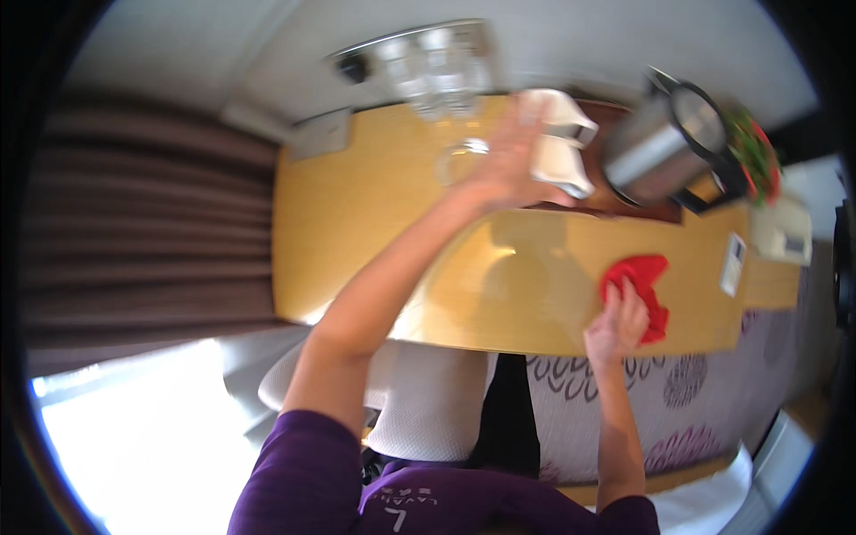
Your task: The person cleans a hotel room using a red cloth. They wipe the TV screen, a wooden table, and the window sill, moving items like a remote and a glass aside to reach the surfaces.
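Observation:
My left hand is spread beside two white cups on a dark red wooden tray; motion blur hides whether it touches or holds one. My right hand grips a red cloth on the yellow wooden desk. An electric kettle of brushed metal with a black handle stands on the tray, to the right of the cups. Left of my left hand are a round clear glass object, perhaps an ashtray, and blurred drinking glasses near the wall.
A socket panel is on the wall behind the glasses. At the right are a potted plant, a cream telephone and a small white card or device. A flat sheet lies at the back left. A pale chair touches the front edge.

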A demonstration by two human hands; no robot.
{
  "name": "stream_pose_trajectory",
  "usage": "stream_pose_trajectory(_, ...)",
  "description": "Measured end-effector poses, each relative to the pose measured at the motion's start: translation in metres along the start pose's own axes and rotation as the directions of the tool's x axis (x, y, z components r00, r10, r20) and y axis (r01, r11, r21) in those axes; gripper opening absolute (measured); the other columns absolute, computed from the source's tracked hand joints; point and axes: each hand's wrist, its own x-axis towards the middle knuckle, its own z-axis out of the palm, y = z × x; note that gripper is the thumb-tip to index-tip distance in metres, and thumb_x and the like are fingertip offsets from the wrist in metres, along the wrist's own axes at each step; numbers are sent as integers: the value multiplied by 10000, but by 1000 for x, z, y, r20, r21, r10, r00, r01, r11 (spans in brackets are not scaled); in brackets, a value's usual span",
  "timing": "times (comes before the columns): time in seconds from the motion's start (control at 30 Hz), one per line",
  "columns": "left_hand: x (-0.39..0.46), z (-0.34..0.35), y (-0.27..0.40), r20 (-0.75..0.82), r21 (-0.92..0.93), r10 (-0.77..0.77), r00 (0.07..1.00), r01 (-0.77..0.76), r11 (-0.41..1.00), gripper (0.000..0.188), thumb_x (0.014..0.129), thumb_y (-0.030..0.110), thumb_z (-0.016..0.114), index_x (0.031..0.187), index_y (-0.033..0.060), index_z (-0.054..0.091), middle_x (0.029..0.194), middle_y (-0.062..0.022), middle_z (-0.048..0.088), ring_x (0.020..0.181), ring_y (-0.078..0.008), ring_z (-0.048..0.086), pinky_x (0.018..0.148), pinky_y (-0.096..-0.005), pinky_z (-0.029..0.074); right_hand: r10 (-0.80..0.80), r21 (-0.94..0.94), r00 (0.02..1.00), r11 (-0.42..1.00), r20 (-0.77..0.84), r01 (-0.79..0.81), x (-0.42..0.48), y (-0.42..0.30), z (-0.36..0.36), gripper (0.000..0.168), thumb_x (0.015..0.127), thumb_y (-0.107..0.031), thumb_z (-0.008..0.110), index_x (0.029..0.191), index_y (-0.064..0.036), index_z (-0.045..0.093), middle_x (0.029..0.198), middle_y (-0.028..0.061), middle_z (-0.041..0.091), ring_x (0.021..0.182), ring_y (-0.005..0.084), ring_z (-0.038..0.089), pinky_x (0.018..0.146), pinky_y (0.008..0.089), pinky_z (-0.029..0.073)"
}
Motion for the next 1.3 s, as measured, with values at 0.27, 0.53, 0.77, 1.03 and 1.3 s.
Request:
stream_pose_trajectory(0.27,-64,-37,-61,-244,-4,224,944,-232,973,908,881,337,780,1586,58,280,1641,-240,237,1464,-419,347,1190,-471,351,51,-43,946,998,321,-40,3,-68,-26,558,821,-20,602,1372,25,533,1442,297,494,1267,494,484,1112,597,349)
stream_pose_trajectory(0.53,-158,-273,-215,-745,282,-16,666,336,899,937,877,351,783,1550,11,227,1515,-234,319,1473,-399,279,1178,-490,338,-676,449,705,710,215,543,5,-300,13,567,731,-83,705,1256,103,604,1363,347,524,994,341,529,872,436,472)
stream_pose_trajectory(0.77,-117,-332,-277,-491,286,109,864,42,957,628,848,262,781,1325,-11,478,1119,-183,583,1092,-383,578,994,-465,476,-403,340,900,880,166,331,32,-339,18,592,871,-131,665,1426,10,517,1589,247,353,1432,526,333,1168,678,262)
stream_pose_trajectory(1.03,-104,-347,-287,-646,209,198,737,-78,975,246,813,244,781,807,27,666,607,-106,571,552,-238,543,603,-338,492,-285,338,957,906,47,254,112,-412,88,469,882,-25,624,1328,95,548,1432,330,486,1368,515,408,1157,549,362)
stream_pose_trajectory(1.3,-124,-407,-207,-656,303,193,730,20,953,117,770,61,602,676,4,641,631,-93,566,571,-233,521,576,-413,474,-256,110,965,962,61,249,252,-576,187,602,785,-152,665,1348,44,580,1456,262,509,1403,455,395,1182,498,298)
